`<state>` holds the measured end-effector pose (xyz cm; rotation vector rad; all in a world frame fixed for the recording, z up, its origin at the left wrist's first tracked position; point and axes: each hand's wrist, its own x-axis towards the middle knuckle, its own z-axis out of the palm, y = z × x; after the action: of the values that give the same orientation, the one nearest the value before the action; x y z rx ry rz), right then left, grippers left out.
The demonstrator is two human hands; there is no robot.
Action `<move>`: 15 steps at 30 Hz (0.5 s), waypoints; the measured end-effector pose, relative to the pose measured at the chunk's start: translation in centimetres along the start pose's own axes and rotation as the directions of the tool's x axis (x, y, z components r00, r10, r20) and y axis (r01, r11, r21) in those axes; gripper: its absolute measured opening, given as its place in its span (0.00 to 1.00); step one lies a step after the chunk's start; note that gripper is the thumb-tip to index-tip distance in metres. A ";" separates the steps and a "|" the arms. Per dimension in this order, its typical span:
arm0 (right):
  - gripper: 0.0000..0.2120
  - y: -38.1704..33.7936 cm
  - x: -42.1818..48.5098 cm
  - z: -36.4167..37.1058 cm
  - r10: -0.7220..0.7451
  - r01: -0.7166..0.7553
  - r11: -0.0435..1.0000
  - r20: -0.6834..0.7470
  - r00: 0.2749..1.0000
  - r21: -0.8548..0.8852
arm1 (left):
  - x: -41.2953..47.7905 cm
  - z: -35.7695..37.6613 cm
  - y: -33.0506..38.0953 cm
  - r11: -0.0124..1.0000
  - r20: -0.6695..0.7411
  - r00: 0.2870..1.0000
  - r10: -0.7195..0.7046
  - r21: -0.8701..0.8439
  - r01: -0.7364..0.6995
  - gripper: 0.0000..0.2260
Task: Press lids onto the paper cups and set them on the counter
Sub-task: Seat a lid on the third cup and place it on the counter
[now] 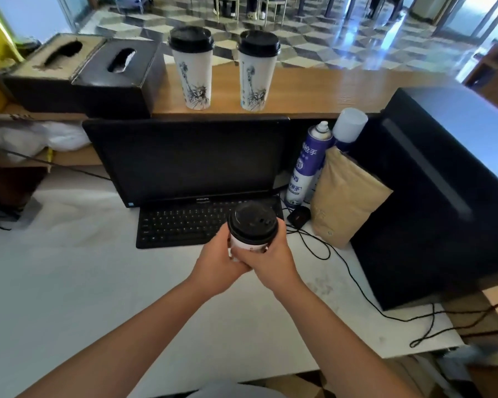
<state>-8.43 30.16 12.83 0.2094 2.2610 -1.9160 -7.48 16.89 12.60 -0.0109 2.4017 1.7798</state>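
head view: fingers (pixel 231 249) of left hand (pixel 217 264) and right hand (pixel 272 264) wrap the paper cup (pixel 249 246) low, leaving its black lid (pixel 252 224) clear, likely for carrying; it sits near the keyboard (pixel 179 225), at six o'clock from two lidded cups (pixel 191 70) on the wooden surface (pixel 328 93)

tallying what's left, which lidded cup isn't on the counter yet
The cup gripped by left hand and right hand near the keyboard; the other two cups stand on the counter.

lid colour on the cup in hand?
Black, on the held cup's lid; the head view shows it from above.
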 end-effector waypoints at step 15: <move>0.28 -4.5 7.2 -9.5 -0.162 0.177 0.983 0.217 0.963 -0.053 | 6.1 0.2 5.2 0.989 -0.017 0.991 0.132 0.068 -0.130 0.26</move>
<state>-16.79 38.78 17.12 -0.1963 2.2618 -1.8299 -13.96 19.10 16.73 0.1394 2.5295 1.7595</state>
